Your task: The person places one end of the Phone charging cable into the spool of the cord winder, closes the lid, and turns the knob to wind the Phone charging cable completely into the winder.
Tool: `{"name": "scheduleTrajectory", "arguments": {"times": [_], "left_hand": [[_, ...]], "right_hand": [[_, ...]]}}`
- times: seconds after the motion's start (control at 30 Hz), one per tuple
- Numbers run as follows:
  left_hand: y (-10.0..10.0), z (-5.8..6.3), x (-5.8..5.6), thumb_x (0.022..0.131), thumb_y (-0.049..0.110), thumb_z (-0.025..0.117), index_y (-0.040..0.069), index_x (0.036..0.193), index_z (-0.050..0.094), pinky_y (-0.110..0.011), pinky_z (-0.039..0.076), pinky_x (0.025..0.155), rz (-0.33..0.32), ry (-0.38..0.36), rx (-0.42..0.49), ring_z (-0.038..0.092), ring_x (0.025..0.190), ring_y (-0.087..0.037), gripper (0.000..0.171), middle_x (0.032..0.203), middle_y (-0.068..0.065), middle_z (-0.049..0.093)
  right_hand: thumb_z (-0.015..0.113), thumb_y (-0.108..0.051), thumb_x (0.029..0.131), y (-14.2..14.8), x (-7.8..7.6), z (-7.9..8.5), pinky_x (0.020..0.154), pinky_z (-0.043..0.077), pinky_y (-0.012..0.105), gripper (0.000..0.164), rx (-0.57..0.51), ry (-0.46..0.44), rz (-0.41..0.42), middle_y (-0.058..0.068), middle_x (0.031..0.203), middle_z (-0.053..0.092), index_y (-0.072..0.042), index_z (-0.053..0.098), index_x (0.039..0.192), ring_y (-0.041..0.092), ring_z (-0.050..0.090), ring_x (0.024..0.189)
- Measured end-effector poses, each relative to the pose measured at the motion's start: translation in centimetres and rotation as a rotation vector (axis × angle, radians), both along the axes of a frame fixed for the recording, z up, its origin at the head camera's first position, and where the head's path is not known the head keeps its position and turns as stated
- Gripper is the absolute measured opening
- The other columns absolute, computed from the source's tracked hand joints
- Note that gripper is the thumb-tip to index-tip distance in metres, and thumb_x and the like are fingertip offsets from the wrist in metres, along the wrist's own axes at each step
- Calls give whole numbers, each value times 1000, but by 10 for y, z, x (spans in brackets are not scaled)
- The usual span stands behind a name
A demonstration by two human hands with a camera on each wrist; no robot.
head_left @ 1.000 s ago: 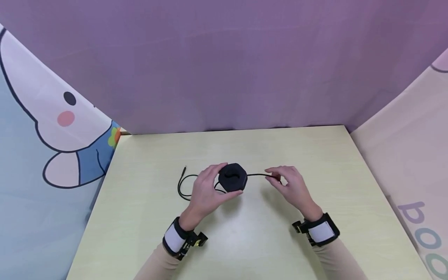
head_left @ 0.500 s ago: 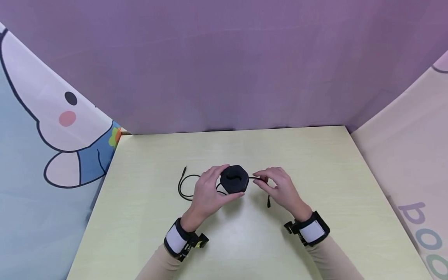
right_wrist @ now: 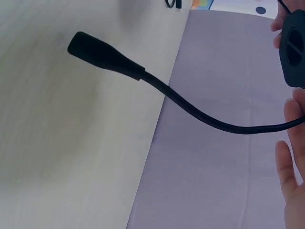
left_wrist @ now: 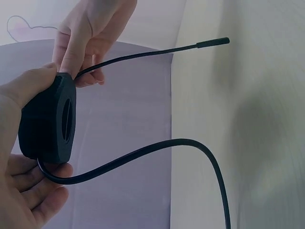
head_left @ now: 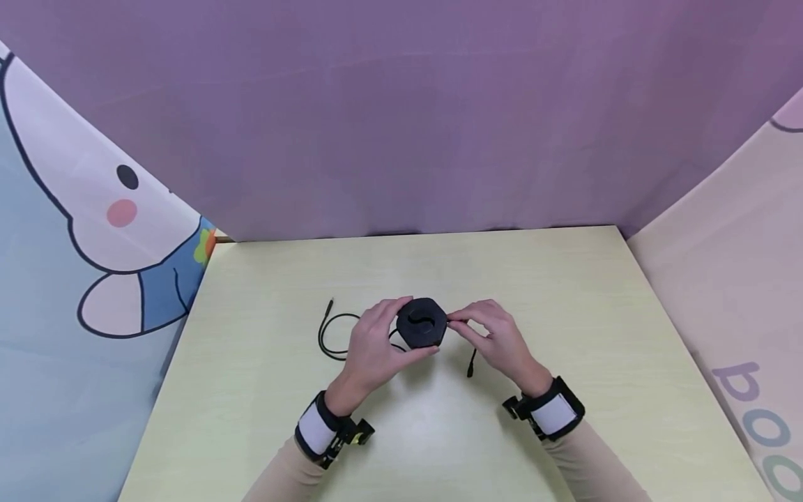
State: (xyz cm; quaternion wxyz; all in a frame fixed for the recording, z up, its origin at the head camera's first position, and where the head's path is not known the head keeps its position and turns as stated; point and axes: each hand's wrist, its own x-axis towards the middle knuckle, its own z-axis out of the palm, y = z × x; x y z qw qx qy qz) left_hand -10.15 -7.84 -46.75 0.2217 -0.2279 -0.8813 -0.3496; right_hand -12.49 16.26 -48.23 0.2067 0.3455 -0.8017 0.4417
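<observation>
My left hand [head_left: 371, 346] grips a black hexagonal cable winder [head_left: 422, 323] by its edges, thumb on the near side and fingers on the far side. The winder has a round recess with an S-shaped slot in its face. Black cable [left_wrist: 128, 160] comes out of both sides of it. At the right edge of the winder, my right hand [head_left: 492, 338] pinches the cable between thumb and fingers. From that hand a short end hangs down with a black plug [right_wrist: 102, 55]. In the left wrist view the winder is held clear of the table.
The other cable end lies in loose loops [head_left: 323, 341] left of the left hand, its plug [head_left: 329, 307] pointing to the back. A pale wooden table [head_left: 533, 268] carries it all. A purple curtain [head_left: 414, 139] stands behind, with printed cloths [head_left: 132, 209] at the sides.
My right hand has moved left along with the cable, from well apart up to the winder's edge. The short plug end now hangs below it. The left hand has barely moved.
</observation>
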Motion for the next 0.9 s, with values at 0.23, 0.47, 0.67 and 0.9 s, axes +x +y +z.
{"name": "scheduleTrajectory", "arguments": {"times": [0.23,0.47,0.67,0.9], "left_hand": [[2,0,1,61,48,98,4,128,67,-42,57,85,-4,-3,3,70,105,-24,87,115,-8,73],[2,0,0,61,49,97,4,129,66,-41,57,85,4,8,-1,69,105,-23,87,114,-8,72],[0,1,-1,61,49,97,5,129,66,-41,57,86,12,17,-7,69,105,-23,87,114,-7,72],[1,1,-2,59,51,98,6,128,66,-41,57,86,12,11,-5,69,104,-23,88,114,-7,72]], "right_hand": [[73,-24,98,3,-1,-4,83,48,32,16,-31,55,-31,2,88,78,-9,79,96,20,69,82],[64,-32,104,5,-4,-4,81,48,30,31,-98,147,-37,4,86,77,-6,78,94,21,69,76],[64,-32,104,9,-6,-3,81,48,29,32,-122,166,-60,6,86,77,-5,78,94,23,68,77],[65,-32,103,13,-7,-2,80,48,26,33,-120,177,-82,6,85,77,-4,79,93,24,67,77]]}}
